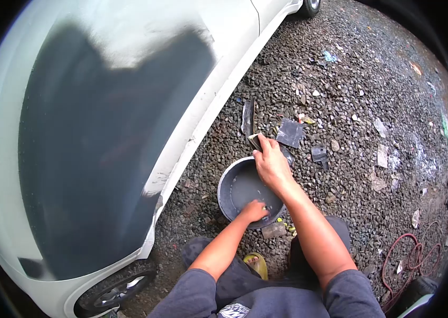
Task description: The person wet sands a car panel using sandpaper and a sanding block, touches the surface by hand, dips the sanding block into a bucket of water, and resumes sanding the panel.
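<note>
A dark round bucket (223,197) with cloudy grey water stands on the gravel in front of my knees. My left hand (254,210) is down inside it near the front rim, its fingers curled; what they hold, if anything, is hidden. Above the bucket's far right side, my right hand (272,164) pinches a small folded dark sheet with a pale edge (255,141). To the left is a white car body (181,153) with a large dark grey patch (102,132) on its panel.
Flat dark pieces (290,132) and a long dark strip (248,117) lie on the gravel beyond the bucket. A greyish block (273,230) sits by its near rim. A red hose (393,254) coils at the lower right. The car's wheel (118,289) is at the lower left.
</note>
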Demonstrator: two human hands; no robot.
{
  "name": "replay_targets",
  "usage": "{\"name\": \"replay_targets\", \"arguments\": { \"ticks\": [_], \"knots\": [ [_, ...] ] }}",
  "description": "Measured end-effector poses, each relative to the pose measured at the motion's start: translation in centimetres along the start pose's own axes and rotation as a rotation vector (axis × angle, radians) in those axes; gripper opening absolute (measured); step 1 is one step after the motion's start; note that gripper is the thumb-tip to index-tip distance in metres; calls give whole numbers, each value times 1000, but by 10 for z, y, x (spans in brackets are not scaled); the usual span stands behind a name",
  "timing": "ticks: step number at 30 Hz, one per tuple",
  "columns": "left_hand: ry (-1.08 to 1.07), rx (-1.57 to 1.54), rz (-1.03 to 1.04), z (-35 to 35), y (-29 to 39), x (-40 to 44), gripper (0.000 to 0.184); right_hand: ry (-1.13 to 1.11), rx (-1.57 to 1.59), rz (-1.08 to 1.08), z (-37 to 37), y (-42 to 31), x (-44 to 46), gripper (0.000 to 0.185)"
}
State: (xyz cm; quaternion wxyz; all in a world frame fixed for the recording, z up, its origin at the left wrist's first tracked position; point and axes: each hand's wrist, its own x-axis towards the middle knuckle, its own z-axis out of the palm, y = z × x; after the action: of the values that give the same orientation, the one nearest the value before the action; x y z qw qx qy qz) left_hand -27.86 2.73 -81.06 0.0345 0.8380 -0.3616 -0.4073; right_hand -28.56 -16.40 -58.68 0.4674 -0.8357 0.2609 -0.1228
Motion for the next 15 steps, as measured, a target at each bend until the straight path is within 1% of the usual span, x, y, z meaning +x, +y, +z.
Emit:
{"name": "replay_targets", "arguments": {
  "ticks": [3,6,7,10,11,13,15],
  "knots": [
    [-56,-253,-24,-19,2,3,48,11,28,-11,-6,1,1,53],
    [142,-490,-28,-44,7,-13,47,24,55,-28,-9,6,9,53],
    [194,-631,-36,-51,9,-22,50,30,73,-42,-10,6,12,53],
    [435,-933,16,-58,17,-38,60,51,132,-65,-10,8,22,55],
    [301,-1029,-85,-56,21,-50,64,49,139,-65,-8,9,26,55],
    [45,-947,-169,-44,10,-39,63,30,155,-51,-7,10,32,57],
    [-146,-694,64,-12,-18,-6,59,48,173,-43,-8,11,38,56]
  ]
}}
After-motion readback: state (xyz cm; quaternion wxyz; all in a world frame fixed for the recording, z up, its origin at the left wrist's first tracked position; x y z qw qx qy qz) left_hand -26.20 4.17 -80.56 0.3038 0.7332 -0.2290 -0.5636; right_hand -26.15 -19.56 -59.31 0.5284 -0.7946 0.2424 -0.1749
